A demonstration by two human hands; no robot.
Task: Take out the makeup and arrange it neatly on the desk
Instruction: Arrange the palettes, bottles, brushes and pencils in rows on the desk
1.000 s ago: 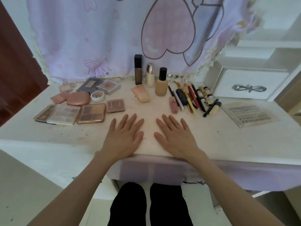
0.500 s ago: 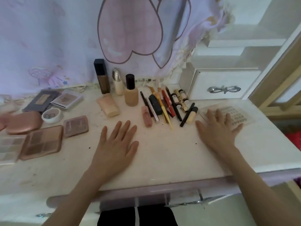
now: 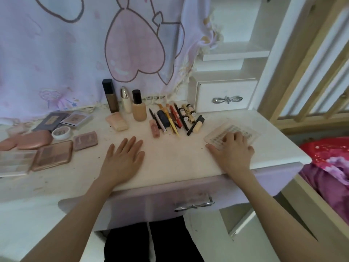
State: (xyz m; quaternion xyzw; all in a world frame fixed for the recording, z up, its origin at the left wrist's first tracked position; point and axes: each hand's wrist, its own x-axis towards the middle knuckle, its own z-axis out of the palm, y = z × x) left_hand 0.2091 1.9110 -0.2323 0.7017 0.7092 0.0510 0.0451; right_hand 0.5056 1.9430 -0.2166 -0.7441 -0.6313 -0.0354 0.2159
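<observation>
Most of the makeup (image 3: 166, 118) already lies sorted on the table (image 3: 179, 167), left hand (image 3: 122, 159) flat with fingers spread, right hand (image 3: 234, 152) curling onto the clear tray (image 3: 251, 133), probably last.

We saw a pale lilac curtain (image 3: 56, 53) printed with large pink hearts outlined in purple. Our desk (image 3: 170, 163) was cream-white, flecked with dark specks, its drawer front (image 3: 170, 197) lilac. The foundation bottle (image 3: 139, 110) was beige with a black cap. The palettes (image 3: 52, 156) were rose-gold with brown and taupe shades. The clear tray (image 3: 243, 132) held rows of small dark marks. The bedding (image 3: 328, 157) was red and magenta.
</observation>
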